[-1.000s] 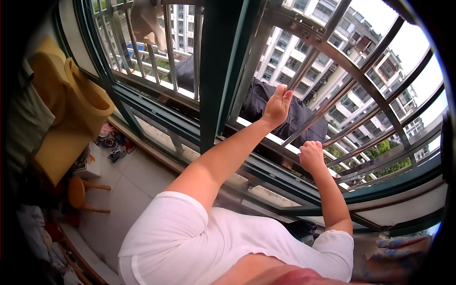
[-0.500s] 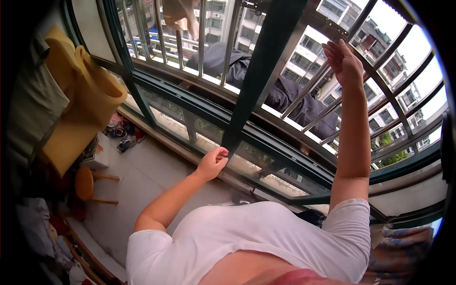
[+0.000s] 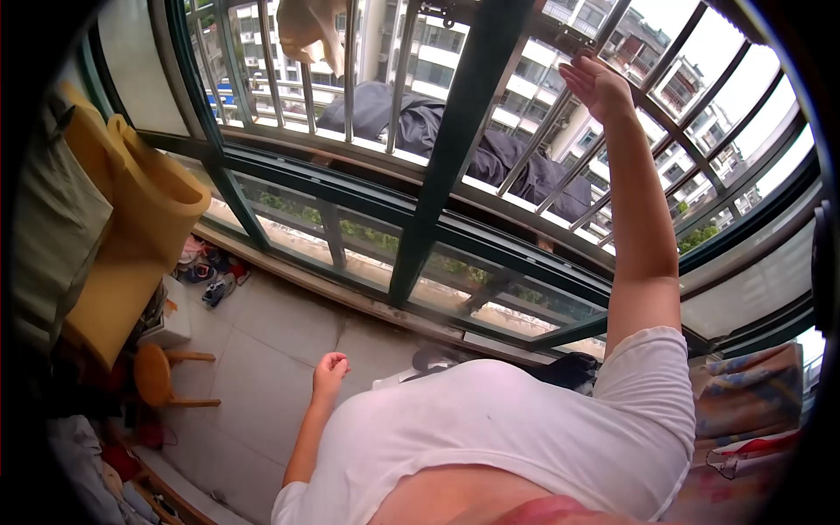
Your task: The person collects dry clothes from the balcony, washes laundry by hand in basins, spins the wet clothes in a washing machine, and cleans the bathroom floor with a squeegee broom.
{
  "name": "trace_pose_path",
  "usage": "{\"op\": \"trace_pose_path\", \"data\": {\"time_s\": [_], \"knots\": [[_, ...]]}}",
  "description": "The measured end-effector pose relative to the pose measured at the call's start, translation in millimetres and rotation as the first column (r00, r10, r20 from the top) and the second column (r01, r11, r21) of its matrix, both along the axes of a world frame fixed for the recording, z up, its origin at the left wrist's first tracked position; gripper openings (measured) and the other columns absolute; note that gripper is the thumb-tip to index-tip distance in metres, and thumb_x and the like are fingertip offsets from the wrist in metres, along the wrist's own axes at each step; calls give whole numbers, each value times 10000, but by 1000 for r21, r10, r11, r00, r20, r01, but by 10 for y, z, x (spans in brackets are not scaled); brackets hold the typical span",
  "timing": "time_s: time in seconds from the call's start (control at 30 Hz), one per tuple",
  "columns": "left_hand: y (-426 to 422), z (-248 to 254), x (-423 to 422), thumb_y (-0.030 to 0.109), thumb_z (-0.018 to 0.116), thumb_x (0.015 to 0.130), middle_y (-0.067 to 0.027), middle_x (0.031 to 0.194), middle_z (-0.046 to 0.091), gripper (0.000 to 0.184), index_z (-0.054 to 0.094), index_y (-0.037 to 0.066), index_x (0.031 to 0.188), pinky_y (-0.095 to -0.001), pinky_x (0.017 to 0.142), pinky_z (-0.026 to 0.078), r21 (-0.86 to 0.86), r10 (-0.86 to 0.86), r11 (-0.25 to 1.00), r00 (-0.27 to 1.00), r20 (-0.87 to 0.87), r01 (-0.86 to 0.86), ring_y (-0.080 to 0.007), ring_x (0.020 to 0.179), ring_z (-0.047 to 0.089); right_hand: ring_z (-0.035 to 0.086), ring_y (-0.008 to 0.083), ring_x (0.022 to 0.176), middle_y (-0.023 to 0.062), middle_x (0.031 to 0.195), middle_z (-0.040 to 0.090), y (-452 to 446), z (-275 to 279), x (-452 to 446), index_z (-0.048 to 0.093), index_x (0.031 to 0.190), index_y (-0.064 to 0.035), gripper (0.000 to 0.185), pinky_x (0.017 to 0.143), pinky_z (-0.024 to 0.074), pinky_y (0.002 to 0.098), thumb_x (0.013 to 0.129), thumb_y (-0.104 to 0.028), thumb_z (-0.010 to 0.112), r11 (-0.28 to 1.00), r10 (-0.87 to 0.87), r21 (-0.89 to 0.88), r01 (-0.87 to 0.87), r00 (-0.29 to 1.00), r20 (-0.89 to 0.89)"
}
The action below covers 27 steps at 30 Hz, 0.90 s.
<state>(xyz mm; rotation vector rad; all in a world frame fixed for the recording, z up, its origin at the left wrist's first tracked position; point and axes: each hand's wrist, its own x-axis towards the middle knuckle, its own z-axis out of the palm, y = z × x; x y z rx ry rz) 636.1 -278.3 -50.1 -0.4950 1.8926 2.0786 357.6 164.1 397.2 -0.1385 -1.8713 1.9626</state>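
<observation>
My left hand (image 3: pixel 329 371) hangs low over the tiled floor, its fingers curled in and nothing visible in them. Stretched up at the upper right, my right hand (image 3: pixel 598 87) is open, fingers extended, in front of the metal window bars (image 3: pixel 516 166). It is close to a metal latch (image 3: pixel 573 39); contact cannot be made out. A dark green window post (image 3: pixel 442 166) stands left of my right hand. Behind the bars lies a dark cloth cover (image 3: pixel 534 175).
A wooden stool (image 3: pixel 153 374) stands on the floor (image 3: pixel 236 420) at the left, near shoes (image 3: pixel 217 289) and a yellow foam piece (image 3: pixel 131 262). A pale cloth (image 3: pixel 306 31) hangs outside. Patterned fabric (image 3: pixel 752 394) hangs at the right.
My left hand has dropped from the window bars, past the green post, to low over the floor. My right hand has risen from the lower bars toward the latch and opened. The view has shifted.
</observation>
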Motion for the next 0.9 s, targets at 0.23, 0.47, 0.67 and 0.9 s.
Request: {"op": "trace_pose_path", "data": {"time_s": [0.23, 0.47, 0.67, 0.9], "knots": [[31, 183, -41, 105, 551, 824, -25, 817, 587, 143, 569, 13, 932, -227, 701, 453, 4, 38, 999, 996, -80, -38, -95, 745, 552, 617, 116, 634, 91, 852, 662, 16, 86, -289, 584, 982, -64, 180, 417, 419, 161, 863, -200, 582, 992, -129, -7, 130, 989, 69], [11, 12, 73, 112, 549, 829, -33, 813, 590, 145, 566, 12, 933, -234, 711, 458, -37, -61, 998, 997, -57, 59, -103, 755, 563, 562, 67, 552, 51, 778, 660, -189, 323, -317, 595, 937, -78, 127, 409, 389, 159, 853, -172, 591, 997, -73, 25, 72, 994, 78], [96, 22, 99, 118, 548, 832, -47, 826, 600, 162, 570, 1, 941, -241, 697, 464, -94, -139, 987, 988, -73, 132, -112, 759, 575, 584, 112, 577, 111, 825, 655, -290, 224, -387, 571, 944, -13, 138, 407, 414, 185, 873, -130, 556, 995, 7, -100, -8, 1000, -14], [20, 37, 158, 111, 539, 842, -44, 848, 597, 162, 562, 2, 959, -242, 720, 464, -165, -206, 969, 972, -111, 187, -112, 778, 570, 564, 113, 623, 86, 796, 628, -321, -8, 40, 607, 927, 20, 198, 485, 432, 169, 866, -165, 570, 989, 109, -96, -116, 991, -73]]}}
